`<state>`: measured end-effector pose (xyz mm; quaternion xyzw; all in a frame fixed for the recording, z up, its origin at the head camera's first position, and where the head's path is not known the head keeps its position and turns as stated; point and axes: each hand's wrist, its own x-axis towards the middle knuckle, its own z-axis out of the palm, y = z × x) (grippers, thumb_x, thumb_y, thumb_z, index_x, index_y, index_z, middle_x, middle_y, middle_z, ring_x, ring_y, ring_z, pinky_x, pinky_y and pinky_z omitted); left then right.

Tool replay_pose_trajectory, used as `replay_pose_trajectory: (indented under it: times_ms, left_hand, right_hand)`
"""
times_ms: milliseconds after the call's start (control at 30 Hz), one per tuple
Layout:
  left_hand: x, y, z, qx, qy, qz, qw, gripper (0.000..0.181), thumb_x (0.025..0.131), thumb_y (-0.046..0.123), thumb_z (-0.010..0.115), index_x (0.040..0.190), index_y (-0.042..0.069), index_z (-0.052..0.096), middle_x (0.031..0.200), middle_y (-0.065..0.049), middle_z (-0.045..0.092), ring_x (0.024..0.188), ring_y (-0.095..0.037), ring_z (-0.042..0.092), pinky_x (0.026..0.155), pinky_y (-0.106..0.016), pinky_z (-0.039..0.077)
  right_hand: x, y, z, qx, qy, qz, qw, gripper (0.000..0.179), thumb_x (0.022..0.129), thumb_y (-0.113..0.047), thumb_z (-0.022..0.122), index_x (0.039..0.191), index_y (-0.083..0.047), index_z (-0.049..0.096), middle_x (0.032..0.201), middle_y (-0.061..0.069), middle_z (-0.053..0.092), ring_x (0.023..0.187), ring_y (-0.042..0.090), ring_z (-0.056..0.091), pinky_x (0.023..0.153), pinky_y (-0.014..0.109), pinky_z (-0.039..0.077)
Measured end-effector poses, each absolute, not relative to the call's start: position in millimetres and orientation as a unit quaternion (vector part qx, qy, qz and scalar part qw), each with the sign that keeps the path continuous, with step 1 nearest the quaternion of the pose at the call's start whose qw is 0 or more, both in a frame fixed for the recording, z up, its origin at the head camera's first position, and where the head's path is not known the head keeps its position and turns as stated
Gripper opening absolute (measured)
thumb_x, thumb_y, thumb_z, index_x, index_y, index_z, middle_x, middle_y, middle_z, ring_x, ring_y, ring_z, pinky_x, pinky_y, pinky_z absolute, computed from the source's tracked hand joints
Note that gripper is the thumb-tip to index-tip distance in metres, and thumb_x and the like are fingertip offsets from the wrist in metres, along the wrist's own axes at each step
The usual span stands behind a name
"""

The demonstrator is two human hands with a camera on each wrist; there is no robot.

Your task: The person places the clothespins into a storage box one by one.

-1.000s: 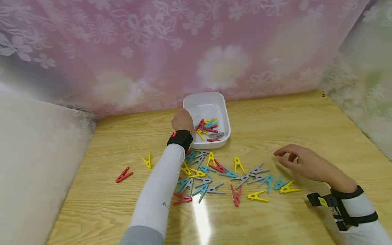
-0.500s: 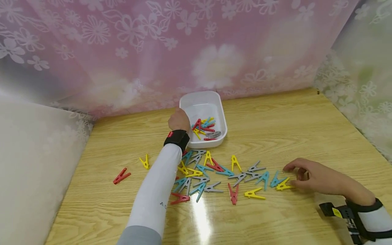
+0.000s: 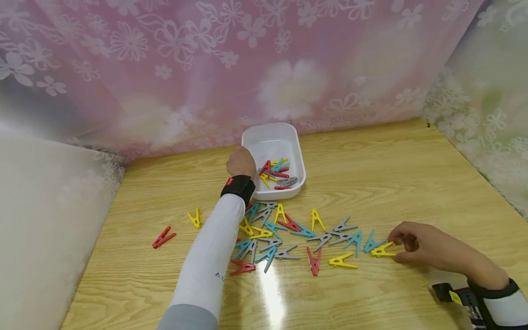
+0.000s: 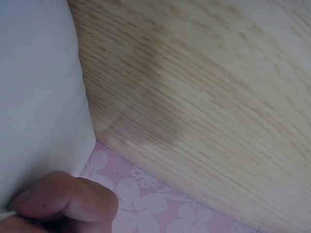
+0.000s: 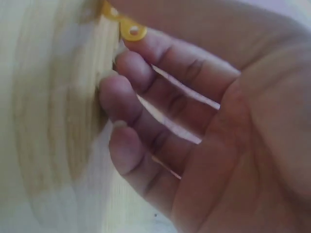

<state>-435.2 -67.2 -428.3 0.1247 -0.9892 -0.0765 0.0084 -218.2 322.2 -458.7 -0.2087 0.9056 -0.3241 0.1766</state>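
Clock bearings are taken from the white plastic tub (image 3: 303, 169) in the head view. The yellow clothespin (image 3: 380, 251) lies at four o'clock; the right hand (image 3: 433, 247) pinches its handle end between thumb and forefinger, other fingers loosely bent. The left hand (image 3: 241, 161) curls on the tub wall at nine o'clock, apparently gripping the rim; its fingertips are partly hidden.

Risks, in judgement: the blue clothespin (image 3: 371, 245), close against the yellow one at its ten o'clock, could be dragged along. A pinch off-centre on the sprung handles could twist the clip loose. A slack left grip could let the tub slide.

Surface: wood-grain table (image 3: 350, 169), glossy, with a glare patch (image 3: 272, 293) at six o'clock. Room: pink floral curtain (image 3: 214, 91) at twelve, pale floral sheet (image 3: 491, 101) towards three, plain white panel (image 3: 49, 220) towards eight.
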Motion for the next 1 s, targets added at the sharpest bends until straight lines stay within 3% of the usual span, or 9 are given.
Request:
replay_pose_trajectory:
  times_ms: [233,433,800,1000]
  left_hand:
    - [-436,-68,-429,0.126,-0.989,-0.071,0.018,0.028,0.103,0.023,0.041,0.117,0.001,0.053,0.09,-0.012,0.068,0.077,-0.023,0.067,0.065,-0.035,0.055]
    - [-435,-67,-430,0.132,-0.988,-0.076,0.022,0.028,0.103,0.023,0.042,0.117,0.002,0.053,0.089,-0.011,0.068,0.076,-0.022,0.066,0.062,-0.035,0.055]
    - [-436,-67,-429,0.125,-0.99,-0.06,0.018,0.028,0.102,0.023,0.043,0.117,0.001,0.052,0.088,-0.01,0.068,0.073,-0.02,0.066,0.061,-0.033,0.054]
    - [-433,-65,-427,0.13,-0.989,-0.064,0.024,0.029,0.103,0.023,0.043,0.12,0.002,0.053,0.087,-0.01,0.068,0.073,-0.02,0.066,0.061,-0.032,0.054]
  right_hand:
    - [-219,322,-450,-0.208,0.904,-0.341,0.15,0.026,0.085,-0.026,0.073,0.104,-0.013,0.061,0.078,-0.01,0.055,0.067,0.005,0.051,0.057,0.025,0.042]
    - [-231,312,-435,-0.17,0.927,-0.331,0.043,0.019,0.086,-0.021,0.073,0.099,-0.013,0.062,0.078,-0.009,0.057,0.067,0.006,0.052,0.055,0.025,0.042]
    - [-291,254,-408,-0.177,0.924,-0.329,-0.082,0.025,0.087,-0.028,0.072,0.1,-0.009,0.064,0.08,-0.002,0.06,0.071,0.011,0.054,0.058,0.025,0.043]
    - [-327,209,-400,-0.207,0.91,-0.347,-0.092,0.028,0.087,-0.032,0.071,0.098,-0.008,0.064,0.079,-0.003,0.06,0.072,0.013,0.053,0.064,0.027,0.043]
